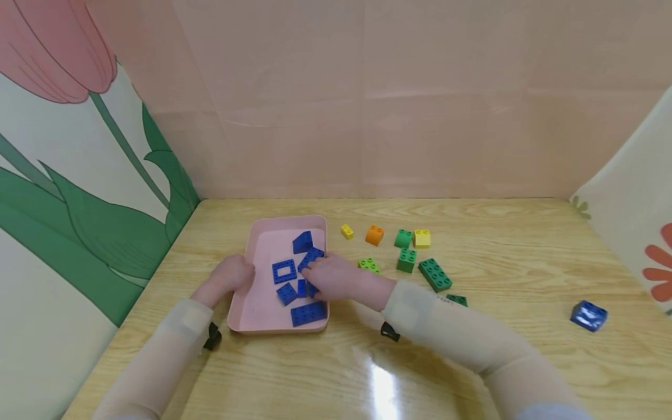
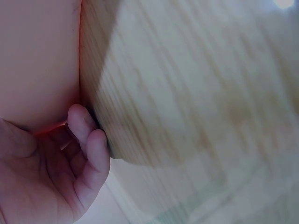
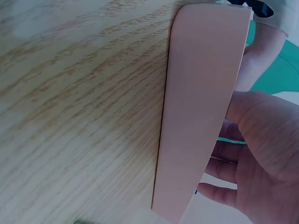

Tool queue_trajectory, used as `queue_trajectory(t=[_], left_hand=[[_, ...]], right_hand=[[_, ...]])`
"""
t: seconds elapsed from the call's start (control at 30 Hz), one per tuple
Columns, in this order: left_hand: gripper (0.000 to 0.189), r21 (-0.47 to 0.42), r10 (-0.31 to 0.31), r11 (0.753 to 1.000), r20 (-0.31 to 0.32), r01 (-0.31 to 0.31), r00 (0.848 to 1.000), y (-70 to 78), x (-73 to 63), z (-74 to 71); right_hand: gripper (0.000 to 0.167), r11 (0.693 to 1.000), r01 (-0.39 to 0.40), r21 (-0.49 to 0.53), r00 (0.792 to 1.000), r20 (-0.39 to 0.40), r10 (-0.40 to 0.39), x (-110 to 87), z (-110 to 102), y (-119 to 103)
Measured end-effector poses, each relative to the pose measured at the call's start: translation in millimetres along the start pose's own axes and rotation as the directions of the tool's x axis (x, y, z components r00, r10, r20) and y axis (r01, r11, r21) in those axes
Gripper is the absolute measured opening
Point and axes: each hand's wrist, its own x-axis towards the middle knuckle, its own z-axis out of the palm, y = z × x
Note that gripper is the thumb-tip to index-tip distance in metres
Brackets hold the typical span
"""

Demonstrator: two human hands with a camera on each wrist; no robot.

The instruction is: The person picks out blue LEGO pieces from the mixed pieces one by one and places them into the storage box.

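Observation:
A shallow pink tray (image 1: 262, 319) with several blue bricks inside stands on the table. At its left side my left hand (image 1: 234, 273) grips the tray; the left wrist view shows curled fingers (image 2: 96, 154) by the lower edge of its wall. My right hand (image 1: 333, 277) reaches over the right rim, its fingers down among the bricks. A blue brick (image 1: 313, 255) lies beside its fingertips, and another blue brick (image 1: 308, 314) lies nearer the front. From the right wrist, the tray wall (image 3: 201, 107) hides the fingertips and whatever they touch.
Right of the tray lie a small yellow brick (image 1: 347, 231), an orange brick (image 1: 374, 235), a larger yellow brick (image 1: 422, 238) and several green bricks, including a long one (image 1: 435, 275). A blue brick (image 1: 589, 315) sits far right. A pink backdrop (image 1: 362, 116) rises behind the table.

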Motion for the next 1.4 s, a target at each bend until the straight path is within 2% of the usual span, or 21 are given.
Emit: queue_trajectory(t=[0.53, 0.8, 1.0, 1.07, 1.17, 1.4], left_hand=[[0.026, -0.008, 0.003, 1.000, -0.006, -0.003, 1.000, -0.4, 0.4, 0.7], [0.028, -0.018, -0.018, 1.000, 0.006, 0.019, 1.000, -1.2, 2.4, 1.8], [0.026, 0.019, 0.051, 0.999, -0.033, -0.051, 0.998, -2.2, 1.4, 1.1], [0.026, 0.017, 0.056, 0.998, -0.036, -0.056, 0.998, -2.3, 0.9, 1.1], [0.026, 0.009, 0.049, 0.999, -0.031, -0.049, 0.998, -2.7, 0.8, 1.3], [0.026, -0.001, 0.038, 0.999, -0.024, -0.038, 0.999, -4.3, 2.4, 2.7]], right_hand=[[0.051, 1.000, -0.032, 0.002, 1.000, 0.001, 0.032, 2.5, 2.9, -1.6], [0.051, 0.999, -0.036, 0.000, 0.999, -0.002, 0.036, 1.8, 4.6, -2.2], [0.050, 1.000, -0.028, -0.013, 1.000, -0.014, 0.027, -0.6, 3.5, -2.2], [0.050, 1.000, -0.021, -0.006, 1.000, -0.021, 0.021, -2.1, 2.7, -1.8], [0.048, 1.000, 0.000, 0.014, 0.999, -0.046, 0.001, -6.2, 0.2, -0.7], [0.037, 0.997, 0.056, 0.043, 0.983, -0.178, -0.048, -26.4, -8.7, 6.5]])
